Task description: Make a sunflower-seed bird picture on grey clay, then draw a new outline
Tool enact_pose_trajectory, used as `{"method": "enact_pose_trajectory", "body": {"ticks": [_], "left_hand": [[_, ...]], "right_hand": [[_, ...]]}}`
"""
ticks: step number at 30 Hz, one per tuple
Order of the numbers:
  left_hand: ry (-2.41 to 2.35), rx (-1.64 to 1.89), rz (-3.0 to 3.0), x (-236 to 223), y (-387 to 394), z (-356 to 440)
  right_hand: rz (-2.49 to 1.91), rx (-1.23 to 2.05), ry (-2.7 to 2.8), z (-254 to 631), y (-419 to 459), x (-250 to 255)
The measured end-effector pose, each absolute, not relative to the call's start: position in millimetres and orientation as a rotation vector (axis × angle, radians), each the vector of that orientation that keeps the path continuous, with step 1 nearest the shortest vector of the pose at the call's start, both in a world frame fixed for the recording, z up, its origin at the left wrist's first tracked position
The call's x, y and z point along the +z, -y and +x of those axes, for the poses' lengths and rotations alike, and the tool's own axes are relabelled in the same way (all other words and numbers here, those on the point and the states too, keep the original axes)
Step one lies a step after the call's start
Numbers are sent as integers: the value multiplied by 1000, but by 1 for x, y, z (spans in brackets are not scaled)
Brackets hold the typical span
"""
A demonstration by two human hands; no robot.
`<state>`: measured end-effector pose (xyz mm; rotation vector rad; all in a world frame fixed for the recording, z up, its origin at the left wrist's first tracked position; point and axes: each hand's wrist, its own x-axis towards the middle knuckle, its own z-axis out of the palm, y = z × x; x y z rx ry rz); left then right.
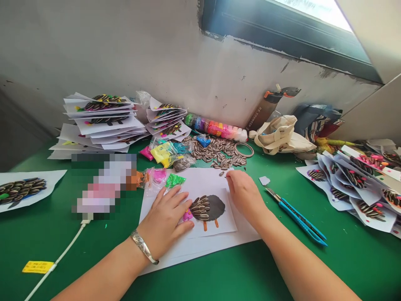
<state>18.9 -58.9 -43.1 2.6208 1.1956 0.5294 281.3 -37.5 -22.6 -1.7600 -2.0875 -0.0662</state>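
My left hand (169,215) lies flat with its fingers spread, pressing on a small white picture card (227,223) on top of larger white paper (163,257). The card shows a dark oval body (217,207) with two orange legs and a pink clay head (187,215), partly under my fingers. Striped sunflower seeds (202,207) overlap on the left half of the oval. At the paper's upper edge, my right hand (246,192) has its fingertips pinched together; what they hold, if anything, is hidden. A loose seed (222,174) lies just left of those fingertips.
Behind the paper lie a seed pile (216,150), clay packets (163,154) and a tape ring (244,149). A blue utility knife (296,215) rests right of my right hand. Finished cards are stacked left (106,125) and right (354,179). A white cable (67,251) crosses the left.
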Motion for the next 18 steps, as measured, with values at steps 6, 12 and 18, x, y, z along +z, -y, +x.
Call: {"method": "enact_pose_trajectory", "body": {"ticks": [6,12,18], "left_hand": [[-1186,470,2626,-39,58,20],[-1188,510,2618,-40,58,20],[-1193,472,2621,-38,58,21]], "right_hand": [[-1470,600,2026,267,88,-3],[-1443,635,2012,254,97,-19],[-1407,535,2049,253,95,-27]]}}
